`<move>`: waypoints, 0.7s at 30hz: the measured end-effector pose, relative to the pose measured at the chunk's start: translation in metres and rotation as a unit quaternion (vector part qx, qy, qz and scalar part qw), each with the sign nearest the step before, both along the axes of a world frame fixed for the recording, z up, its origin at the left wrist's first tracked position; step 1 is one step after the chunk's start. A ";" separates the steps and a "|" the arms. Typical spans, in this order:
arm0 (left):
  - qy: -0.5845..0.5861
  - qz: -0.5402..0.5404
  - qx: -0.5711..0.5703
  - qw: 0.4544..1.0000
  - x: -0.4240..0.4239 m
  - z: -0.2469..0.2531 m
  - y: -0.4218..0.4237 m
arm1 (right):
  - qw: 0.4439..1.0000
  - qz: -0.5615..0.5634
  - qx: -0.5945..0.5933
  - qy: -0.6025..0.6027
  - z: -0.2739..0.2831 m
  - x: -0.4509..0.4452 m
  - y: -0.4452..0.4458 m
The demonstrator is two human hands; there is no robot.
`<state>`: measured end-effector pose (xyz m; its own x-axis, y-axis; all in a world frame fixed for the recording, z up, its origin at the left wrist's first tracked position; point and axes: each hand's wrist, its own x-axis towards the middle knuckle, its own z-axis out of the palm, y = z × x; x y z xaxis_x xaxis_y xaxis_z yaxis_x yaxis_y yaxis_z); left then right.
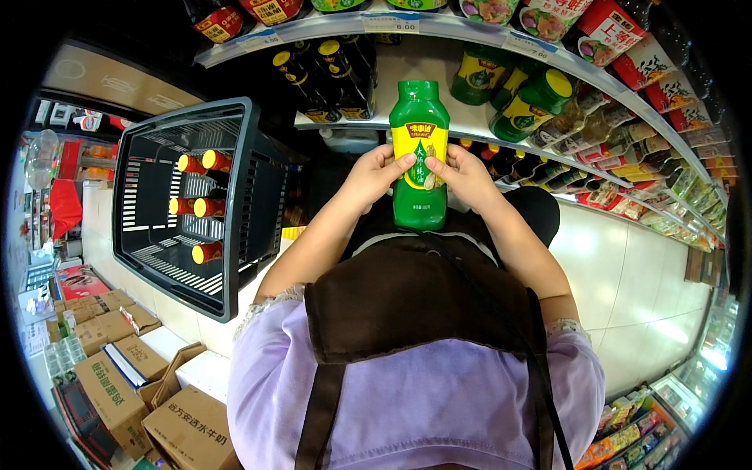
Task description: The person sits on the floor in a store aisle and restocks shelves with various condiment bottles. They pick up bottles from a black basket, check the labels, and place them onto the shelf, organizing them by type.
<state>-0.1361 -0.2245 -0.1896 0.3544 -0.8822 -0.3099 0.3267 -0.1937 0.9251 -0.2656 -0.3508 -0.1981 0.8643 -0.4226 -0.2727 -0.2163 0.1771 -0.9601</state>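
Note:
Both my hands hold a green plastic squeeze bottle of oyster sauce (419, 205) upright in front of my apron, its yellow label towards me. My left hand (376, 175) grips one side and my right hand (467, 175) the other, with both thumbs on the label. To the left stands a dark plastic shopping basket (235, 235) with several bottles with yellow caps (207, 252) inside. Similar green bottles (531, 106) are on the shelf ahead, to the right of the held one. Dark bottles with yellow caps (338, 73) stand on that shelf to the left.
A shelf edge with price tags (390, 22) curves across the top, carrying bottles and packets. Lower shelves hold more bottles (529, 167). Cardboard boxes (191, 429) are piled at the lower left. Packaged goods (628, 435) lie at the lower right, beyond the tiled floor (623, 276).

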 end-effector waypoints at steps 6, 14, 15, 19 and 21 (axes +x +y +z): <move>0.013 -0.009 0.008 1.000 0.003 -0.002 0.001 | 1.000 -0.001 0.010 -0.016 -0.003 0.000 0.001; -0.009 -0.004 -0.001 1.000 0.001 -0.006 0.001 | 1.000 -0.001 -0.006 -0.009 -0.010 0.000 0.000; -0.008 -0.004 -0.008 1.000 0.002 -0.009 0.001 | 1.000 -0.001 -0.003 -0.008 -0.008 0.000 0.000; -0.001 -0.009 -0.024 1.000 0.004 -0.018 0.001 | 1.000 0.000 0.009 -0.008 -0.007 0.000 0.001; 0.005 -0.009 -0.024 1.000 0.004 -0.016 0.002 | 1.000 0.000 0.014 -0.023 -0.011 0.001 0.001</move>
<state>-0.1325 -0.2229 -0.2060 0.3348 -0.9025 -0.2708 0.3319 -0.1560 0.9303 -0.2650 -0.3500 -0.2087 0.8759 -0.4154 -0.2453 -0.1730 0.2042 -0.9635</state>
